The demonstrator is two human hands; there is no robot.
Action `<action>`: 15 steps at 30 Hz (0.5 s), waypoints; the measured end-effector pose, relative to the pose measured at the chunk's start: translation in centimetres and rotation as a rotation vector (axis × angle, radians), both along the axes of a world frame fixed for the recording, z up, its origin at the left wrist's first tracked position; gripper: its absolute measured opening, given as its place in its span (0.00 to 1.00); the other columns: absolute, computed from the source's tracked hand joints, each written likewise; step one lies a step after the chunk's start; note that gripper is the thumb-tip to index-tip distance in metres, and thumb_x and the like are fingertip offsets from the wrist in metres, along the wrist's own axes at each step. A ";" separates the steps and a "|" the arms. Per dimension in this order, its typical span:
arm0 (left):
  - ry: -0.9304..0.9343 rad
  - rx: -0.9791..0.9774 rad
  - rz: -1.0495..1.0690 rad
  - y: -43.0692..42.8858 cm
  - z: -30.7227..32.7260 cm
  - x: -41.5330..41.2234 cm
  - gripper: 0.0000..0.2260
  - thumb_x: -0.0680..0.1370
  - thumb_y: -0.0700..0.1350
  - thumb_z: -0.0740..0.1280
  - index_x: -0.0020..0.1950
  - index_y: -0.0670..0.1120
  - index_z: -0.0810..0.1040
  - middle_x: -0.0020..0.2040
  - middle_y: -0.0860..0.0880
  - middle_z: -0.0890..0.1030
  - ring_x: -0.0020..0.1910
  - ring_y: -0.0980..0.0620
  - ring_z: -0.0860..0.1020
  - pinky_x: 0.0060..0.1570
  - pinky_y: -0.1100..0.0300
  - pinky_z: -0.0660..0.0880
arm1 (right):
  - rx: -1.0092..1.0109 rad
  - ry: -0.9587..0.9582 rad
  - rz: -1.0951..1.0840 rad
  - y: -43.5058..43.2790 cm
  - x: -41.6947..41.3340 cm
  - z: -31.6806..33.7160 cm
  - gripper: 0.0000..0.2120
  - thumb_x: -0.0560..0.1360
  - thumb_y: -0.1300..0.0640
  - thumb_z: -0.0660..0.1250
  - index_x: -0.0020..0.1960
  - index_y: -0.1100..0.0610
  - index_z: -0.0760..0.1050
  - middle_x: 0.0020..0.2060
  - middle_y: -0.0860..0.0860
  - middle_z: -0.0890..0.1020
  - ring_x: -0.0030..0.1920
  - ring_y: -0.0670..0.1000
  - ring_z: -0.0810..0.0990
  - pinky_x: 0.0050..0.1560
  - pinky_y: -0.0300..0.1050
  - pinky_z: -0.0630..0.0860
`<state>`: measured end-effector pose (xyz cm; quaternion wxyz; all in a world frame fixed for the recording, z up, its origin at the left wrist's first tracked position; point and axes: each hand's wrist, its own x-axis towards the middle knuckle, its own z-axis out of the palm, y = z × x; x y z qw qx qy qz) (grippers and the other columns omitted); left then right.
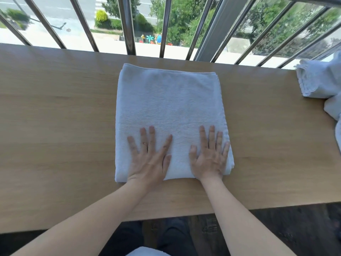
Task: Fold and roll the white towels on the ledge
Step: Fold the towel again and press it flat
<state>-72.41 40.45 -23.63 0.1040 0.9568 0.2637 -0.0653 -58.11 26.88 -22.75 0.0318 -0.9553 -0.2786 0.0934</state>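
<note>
At centre of the wooden worktop (55, 117) a folded white towel (169, 108) lies flat, roughly square. Its far edge is close to the metal railing (129, 24); its near edge sits back from the worktop's front edge. Layered edges show along its right side.

Palm down on the near-left part of the towel is the left hand (149, 159), fingers straight and spread, thumb angled toward the middle, heel of the hand at the towel's near edge. Palm down on the near-right part is the right hand (210, 157), fingers straight, slightly spread, little finger just inside the towel's right edge. Neither hand grips anything; both rest flat, apart from each other with bare towel between them. Bare forearms reach in from the bottom of the view.

At the far right of the worktop a heap of white towels (317, 82) lies loose and crumpled, cut by the frame edge, well apart from the folded one. Beyond the railing: trees and pavement below. At the bottom edge a bit of white cloth (145, 252), cut off, cannot tell what. Dark floor (276, 228) under the worktop's front.
</note>
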 end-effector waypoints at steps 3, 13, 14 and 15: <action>-0.023 0.016 -0.100 0.7 -0.1 -0.2 0.26 0.83 0.61 0.39 0.82 0.59 0.40 0.83 0.45 0.42 0.80 0.34 0.38 0.71 0.28 0.34 | -0.054 0.009 -0.014 0.6 0.2 -0.1 0.32 0.80 0.39 0.42 0.80 0.44 0.34 0.81 0.50 0.38 0.80 0.56 0.38 0.77 0.64 0.38; 0.034 0.055 -0.211 -0.9 1.0 -1.0 0.26 0.81 0.65 0.40 0.80 0.64 0.46 0.82 0.49 0.48 0.77 0.24 0.49 0.68 0.21 0.44 | -0.040 0.042 0.034 0.3 0.4 -0.2 0.31 0.80 0.39 0.40 0.78 0.41 0.29 0.80 0.50 0.35 0.79 0.57 0.35 0.75 0.65 0.34; 0.053 0.055 -0.161 -1.6 1.2 -0.8 0.27 0.80 0.67 0.40 0.80 0.64 0.45 0.82 0.47 0.47 0.76 0.24 0.48 0.68 0.21 0.44 | -0.027 0.048 0.064 0.2 0.2 -0.1 0.30 0.80 0.39 0.38 0.78 0.40 0.29 0.79 0.48 0.35 0.79 0.57 0.34 0.74 0.65 0.33; 0.067 0.059 -0.107 -2.4 1.2 -0.5 0.29 0.79 0.68 0.38 0.80 0.65 0.43 0.82 0.47 0.43 0.77 0.24 0.46 0.68 0.22 0.43 | -0.010 0.055 0.116 0.1 -0.2 -0.1 0.28 0.80 0.39 0.37 0.77 0.39 0.29 0.79 0.47 0.35 0.79 0.57 0.33 0.74 0.65 0.31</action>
